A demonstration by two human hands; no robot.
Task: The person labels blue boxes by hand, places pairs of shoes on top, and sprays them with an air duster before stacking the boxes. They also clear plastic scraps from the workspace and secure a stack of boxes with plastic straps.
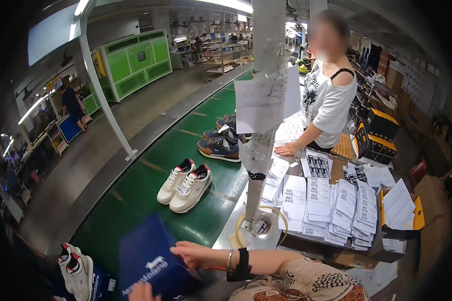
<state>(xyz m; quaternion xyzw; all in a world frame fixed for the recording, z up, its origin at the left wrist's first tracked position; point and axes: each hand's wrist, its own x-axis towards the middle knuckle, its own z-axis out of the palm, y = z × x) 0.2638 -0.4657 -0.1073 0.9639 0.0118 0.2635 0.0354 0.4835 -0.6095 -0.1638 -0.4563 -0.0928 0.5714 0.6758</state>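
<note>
My right hand [188, 254] pinches the right edge of a dark blue shoebox [148, 246] with a white animal mark. The box is tilted and slightly blurred, and its lower part runs toward the bottom of the picture. At its lower edge, the fingers of my left hand [144, 292] show in part, closed against the box; the rest of that hand is cut off. To the left, white sneakers [78, 273] with red linings rest by another blue box [103, 286]. Farther up the green conveyor belt [130, 193] stands a cream pair of sneakers [186, 185].
Navy and brown sneakers [218, 145] sit farther along the belt. A metal post [268, 50] with papers rises beside it. Stacks of printed sheets [319, 200] cover the table at right. Across it, a person in a white top [329, 95] leans a hand on papers.
</note>
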